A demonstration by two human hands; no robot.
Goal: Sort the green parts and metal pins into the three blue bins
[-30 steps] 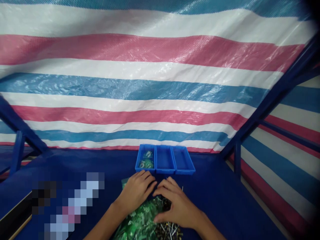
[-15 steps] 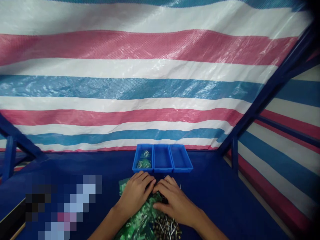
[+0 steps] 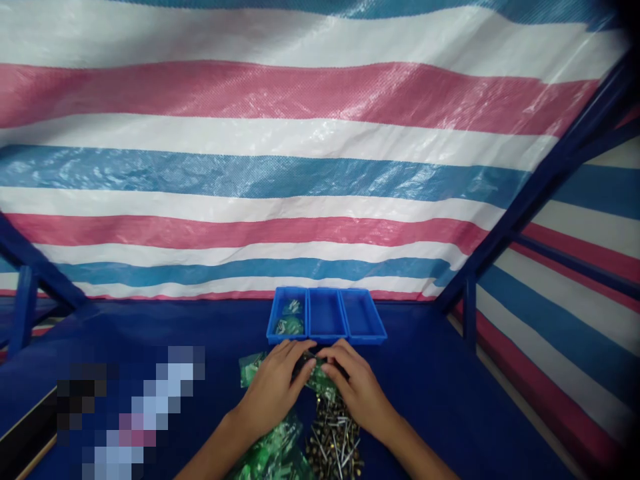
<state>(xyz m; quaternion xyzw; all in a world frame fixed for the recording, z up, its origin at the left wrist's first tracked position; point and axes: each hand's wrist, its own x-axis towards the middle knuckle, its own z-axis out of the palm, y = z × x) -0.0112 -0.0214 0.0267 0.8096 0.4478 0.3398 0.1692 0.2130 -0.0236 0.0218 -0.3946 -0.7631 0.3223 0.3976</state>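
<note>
Between my hands is a small green see-through plastic bag (image 3: 323,381), its top edge near my fingertips. My left hand (image 3: 273,380) is closed, thumb and forefinger pinching at the bag's upper left. My right hand (image 3: 357,387) pinches the other side with thumb and fingers. What is inside the bag is hard to make out. Just below lies a heap of metal pins or screws with brass-coloured heads (image 3: 336,437). To its left is a pile of green plastic bags (image 3: 275,450), and another green bag (image 3: 249,369) pokes out beside my left hand.
A blue three-compartment tray (image 3: 327,341) stands behind my hands; filled green bags (image 3: 290,325) lie in its left compartment. At the left of the blue table (image 3: 430,400) are a black object (image 3: 30,427) and a blurred-out patch. Blue frame bars and striped sheeting (image 3: 260,230) enclose the table.
My hands have moved slightly apart and up. The green bag between them now shows, and more of the metal pins is uncovered below.
</note>
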